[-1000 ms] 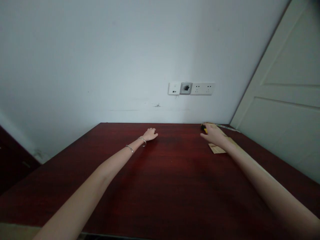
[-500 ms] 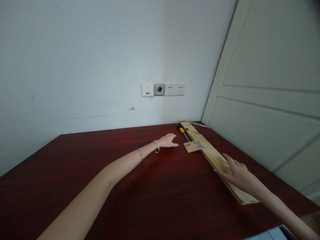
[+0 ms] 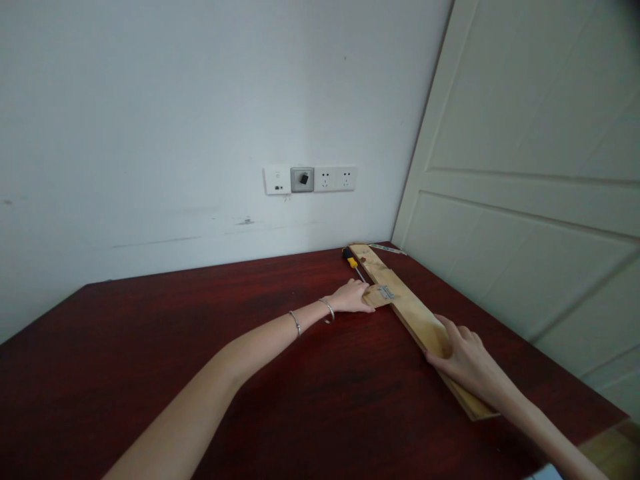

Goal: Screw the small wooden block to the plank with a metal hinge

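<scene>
A long pale wooden plank (image 3: 405, 307) lies on the dark red table (image 3: 250, 347), running from the far right corner toward me. A small wooden piece (image 3: 376, 296) is joined to its left side by a metal hinge (image 3: 385, 291). My left hand (image 3: 351, 297), two thin bracelets at its wrist, rests on the table with its fingertips on that small piece. My right hand (image 3: 463, 360) lies over the plank's near part, fingers curled round its edge. A screwdriver with a yellow and black handle (image 3: 351, 260) sits just beyond my left hand.
A white wall with a row of sockets and a switch (image 3: 310, 179) rises behind the table. A cream panelled door (image 3: 525, 200) stands along the right side. A thin strip (image 3: 387, 249) lies in the far right corner. The table's right edge runs close to the plank's near end.
The view has swung right. My left hand moved right onto the small hinged piece. My right hand left the far corner, came back along the plank and closed on it.
</scene>
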### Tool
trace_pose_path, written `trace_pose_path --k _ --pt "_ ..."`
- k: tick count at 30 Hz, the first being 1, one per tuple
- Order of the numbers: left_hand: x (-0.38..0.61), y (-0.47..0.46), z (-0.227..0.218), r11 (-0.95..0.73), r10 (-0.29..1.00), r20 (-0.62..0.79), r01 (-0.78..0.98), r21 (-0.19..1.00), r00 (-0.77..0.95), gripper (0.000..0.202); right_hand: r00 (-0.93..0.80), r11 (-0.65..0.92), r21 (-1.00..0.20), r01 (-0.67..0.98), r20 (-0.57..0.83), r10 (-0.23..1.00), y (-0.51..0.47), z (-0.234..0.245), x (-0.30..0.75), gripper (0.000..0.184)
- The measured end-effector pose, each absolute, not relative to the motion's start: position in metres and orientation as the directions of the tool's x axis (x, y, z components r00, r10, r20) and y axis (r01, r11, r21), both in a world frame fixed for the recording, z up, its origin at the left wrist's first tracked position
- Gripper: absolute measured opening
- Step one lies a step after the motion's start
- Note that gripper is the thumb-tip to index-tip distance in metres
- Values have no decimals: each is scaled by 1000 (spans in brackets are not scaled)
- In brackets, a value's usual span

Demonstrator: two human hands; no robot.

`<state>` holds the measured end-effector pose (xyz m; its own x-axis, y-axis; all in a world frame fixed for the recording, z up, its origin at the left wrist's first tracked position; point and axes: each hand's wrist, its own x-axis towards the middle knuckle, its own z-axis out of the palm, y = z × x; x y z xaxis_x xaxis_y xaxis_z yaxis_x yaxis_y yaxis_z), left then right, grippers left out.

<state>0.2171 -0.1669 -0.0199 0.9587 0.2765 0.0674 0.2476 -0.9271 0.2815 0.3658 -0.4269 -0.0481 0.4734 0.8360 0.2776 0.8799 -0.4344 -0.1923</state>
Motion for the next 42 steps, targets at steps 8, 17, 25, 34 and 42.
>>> trace_pose_path --k 8,17,25,34,42 --pt "213 -164 -21 -912 283 97 236 336 954 65 503 -412 -309 857 328 800 -430 -53 362 69" --pt "183 -172 11 -927 246 225 161 339 943 69 538 -426 -339 839 403 740 -437 -21 332 69" --pt "91 -174 51 -926 361 219 321 198 907 84 355 -222 -325 919 441 825 -416 8 297 63" --pt "-75 -184 60 -711 703 179 674 198 689 88 -65 210 -347 914 386 920 -322 32 214 64" --pt "-206 -192 51 -461 885 177 862 212 430 79 -392 481 -349 804 296 871 -234 39 110 69"
